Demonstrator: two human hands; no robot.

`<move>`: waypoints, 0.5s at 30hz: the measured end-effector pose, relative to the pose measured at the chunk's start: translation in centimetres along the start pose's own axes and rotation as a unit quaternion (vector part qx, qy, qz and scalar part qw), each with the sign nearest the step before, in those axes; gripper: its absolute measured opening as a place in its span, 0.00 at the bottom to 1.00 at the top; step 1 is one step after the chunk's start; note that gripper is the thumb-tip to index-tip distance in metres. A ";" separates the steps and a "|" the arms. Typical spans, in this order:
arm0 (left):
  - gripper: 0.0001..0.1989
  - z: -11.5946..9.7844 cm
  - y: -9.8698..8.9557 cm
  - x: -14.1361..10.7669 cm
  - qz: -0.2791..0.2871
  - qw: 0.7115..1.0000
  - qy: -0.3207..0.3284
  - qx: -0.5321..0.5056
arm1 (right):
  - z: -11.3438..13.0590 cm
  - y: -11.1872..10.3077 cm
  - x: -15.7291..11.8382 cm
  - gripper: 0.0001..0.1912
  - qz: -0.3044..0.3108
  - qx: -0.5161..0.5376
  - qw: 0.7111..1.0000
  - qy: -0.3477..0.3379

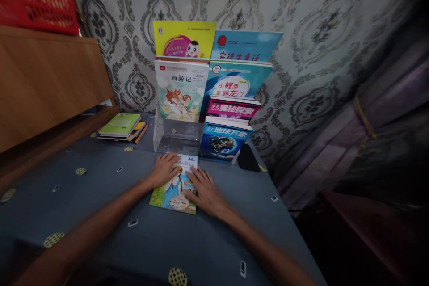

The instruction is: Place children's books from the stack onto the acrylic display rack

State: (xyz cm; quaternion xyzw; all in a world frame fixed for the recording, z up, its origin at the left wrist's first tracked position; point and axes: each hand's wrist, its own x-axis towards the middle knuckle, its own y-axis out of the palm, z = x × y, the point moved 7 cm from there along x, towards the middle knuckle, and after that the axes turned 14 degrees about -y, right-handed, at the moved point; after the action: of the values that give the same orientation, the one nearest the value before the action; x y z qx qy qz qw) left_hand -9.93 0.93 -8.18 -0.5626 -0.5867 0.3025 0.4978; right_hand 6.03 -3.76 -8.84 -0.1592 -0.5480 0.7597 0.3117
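A picture book with a blue, green and white cover (pixel 177 192) lies flat on the blue-grey cloth, in front of a clear tiered rack (pixel 181 136). My left hand (pixel 165 170) rests on the book's upper left part, fingers spread. Across the right side of the cover lies my right hand (pixel 205 190), its fingers also apart. The rack holds a white book (pixel 181 94) and a yellow one (pixel 184 38) on its left side. On its right side stand several blue and pink books (pixel 226 140). The rack's lower left tier shows no book.
A small stack of books with a green one on top (pixel 120 125) lies at the left, beside a wooden cabinet (pixel 50 80) carrying a red basket (pixel 40 0). A dark phone-like object (pixel 248 158) is right of the rack. A curtain (pixel 335 129) hangs at the right.
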 end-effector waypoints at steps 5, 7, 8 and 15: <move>0.20 -0.1 -0.3 0.2 -0.001 1.000 -0.009 0.008 | -2.2 -0.8 3.6 0.29 -0.051 -0.059 0.996 0.038; 0.19 0.0 -0.3 0.2 -0.004 1.000 -0.014 0.005 | -2.7 -0.9 4.1 0.28 -0.078 -0.075 0.993 0.049; 0.19 0.0 -0.3 0.2 -0.004 1.000 -0.017 0.002 | -2.9 -0.9 4.1 0.28 -0.088 -0.079 0.992 0.053; 0.20 1.0 0.0 0.0 -0.013 0.999 -0.043 -0.014 | -3.8 -1.2 2.6 0.26 -0.134 -0.096 0.982 0.090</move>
State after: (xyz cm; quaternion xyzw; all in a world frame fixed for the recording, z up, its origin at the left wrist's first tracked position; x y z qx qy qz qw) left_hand -10.86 1.17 -8.49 -0.5484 -0.6190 0.3112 0.4681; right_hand 6.61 0.98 -8.76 -0.1813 -0.6045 0.6376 0.4418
